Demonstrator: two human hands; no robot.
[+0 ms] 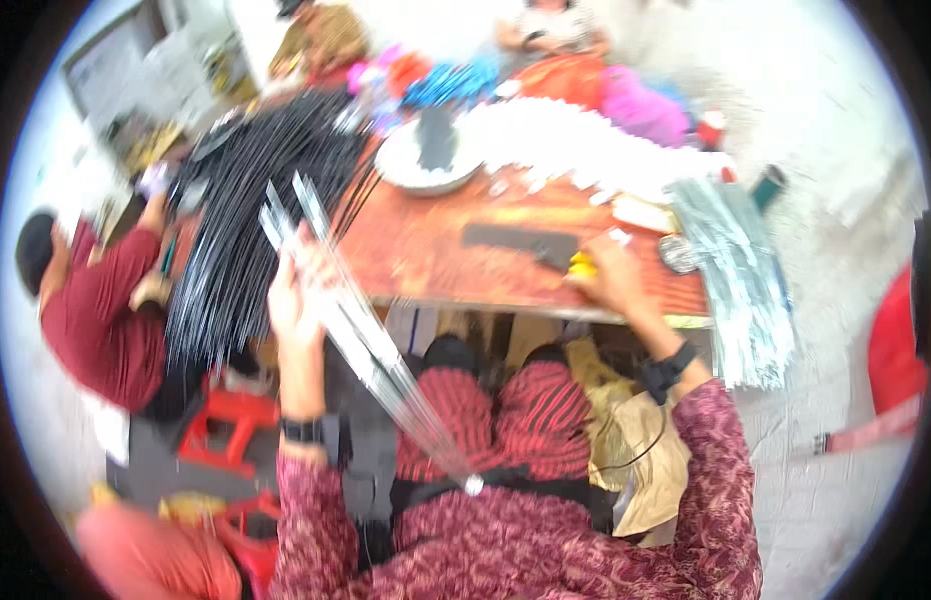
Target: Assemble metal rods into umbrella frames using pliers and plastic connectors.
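My left hand is raised at the table's left front edge, closed round a bundle of long, thin, clear silvery strips. The strips slant from above that hand down toward my lap, and their upper ends fan apart. Over the right part of the table, my right hand is closed on the yellow handle of a knife. Its broad dark blade points left, low over the wooden tabletop or on it; blur hides which.
Long black strands cover the table's left side. A white bowl holds something dark. Behind lie white pieces; pale silvery strips hang over the right edge. A person in maroon sits at left, near a red stool.
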